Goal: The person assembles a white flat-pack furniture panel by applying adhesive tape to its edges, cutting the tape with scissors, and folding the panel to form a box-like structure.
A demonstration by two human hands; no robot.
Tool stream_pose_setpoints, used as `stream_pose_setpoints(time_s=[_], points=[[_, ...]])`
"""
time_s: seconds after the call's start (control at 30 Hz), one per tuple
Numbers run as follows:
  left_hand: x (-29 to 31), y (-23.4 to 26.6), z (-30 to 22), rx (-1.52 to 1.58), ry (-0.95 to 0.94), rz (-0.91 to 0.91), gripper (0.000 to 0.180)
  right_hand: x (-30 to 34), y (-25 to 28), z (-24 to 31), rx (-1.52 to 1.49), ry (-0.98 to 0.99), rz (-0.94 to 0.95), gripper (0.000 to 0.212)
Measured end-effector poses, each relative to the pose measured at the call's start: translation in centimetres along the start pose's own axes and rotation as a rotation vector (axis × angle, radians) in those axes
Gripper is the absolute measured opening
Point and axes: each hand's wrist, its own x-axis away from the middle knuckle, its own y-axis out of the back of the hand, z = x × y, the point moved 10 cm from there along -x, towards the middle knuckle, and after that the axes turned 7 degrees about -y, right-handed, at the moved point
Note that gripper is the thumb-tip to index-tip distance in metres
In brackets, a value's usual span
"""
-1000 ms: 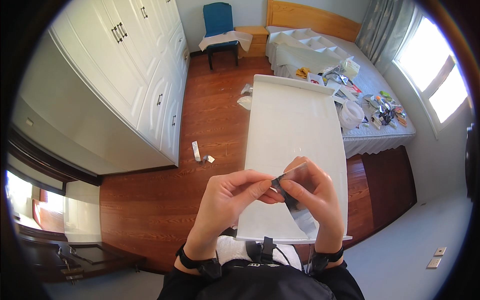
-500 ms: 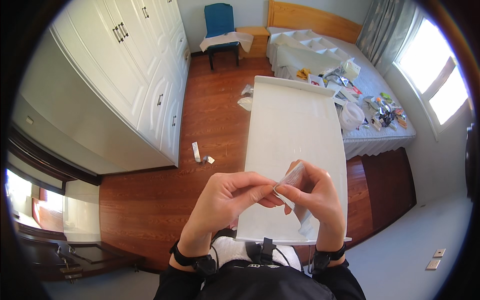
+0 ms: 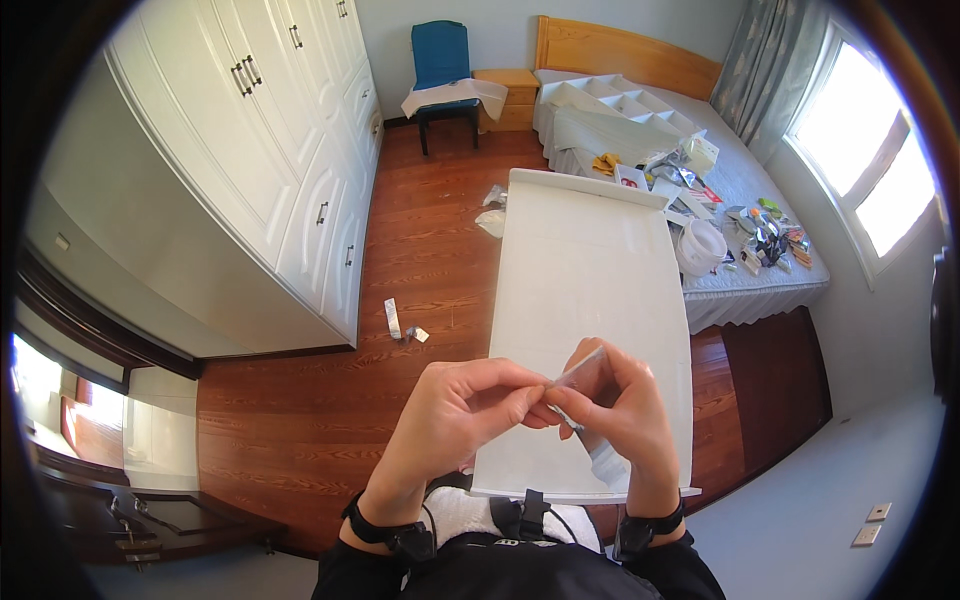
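Note:
A small silvery plastic packet [image 3: 604, 457] is between my hands, above the near part of a long white tabletop [image 3: 590, 265]. My right hand [image 3: 632, 412] grips it with the thumb pressed on its face, and one end sticks up past the fingers while the other hangs below the palm. Thumb and fingertips of my left hand [image 3: 450, 415] pinch together at the packet's left edge, touching the right fingertips. What the packet contains cannot be made out.
A bed [image 3: 735, 295] at the right carries a white tub [image 3: 701, 247], a white divided rack [image 3: 622, 100] and several small packages. White wardrobes [image 3: 290, 200] line the left. A blue chair [image 3: 440, 58] stands at the back. Scraps of packaging [image 3: 392, 318] lie on the wood floor.
Both hands have sunk slightly in view, still on the packet. The packet's upper part has turned and looks narrower. The whole room has shifted a little downward in the picture.

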Motion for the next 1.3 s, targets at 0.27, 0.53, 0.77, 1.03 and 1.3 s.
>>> stream_pose_setpoints(time_s=[0.27,0.53,0.77,1.03,1.3], points=[[0.1,-0.2,-0.6,-0.022,-0.035,-0.008,0.014,0.3,0.1,0.2,-0.016,0.052,0.007,0.014],[0.4,0.5,-0.5,-0.038,-0.008,-0.031,0.016,0.5,0.1,0.2,-0.045,0.097,0.014,0.012],[0.4,0.6,-0.3,-0.033,-0.007,-0.034,0.013,0.5,-0.1,0.2,-0.057,0.092,0.036,0.013],[0.5,0.4,-0.6,-0.089,-0.027,-0.065,0.012,0.6,-0.2,0.4,-0.034,0.111,0.023,0.013],[0.7,0.7,-2.7,-0.259,-0.265,-0.134,0.014,1.2,0.7,1.7,0.012,0.274,-0.109,0.010]])
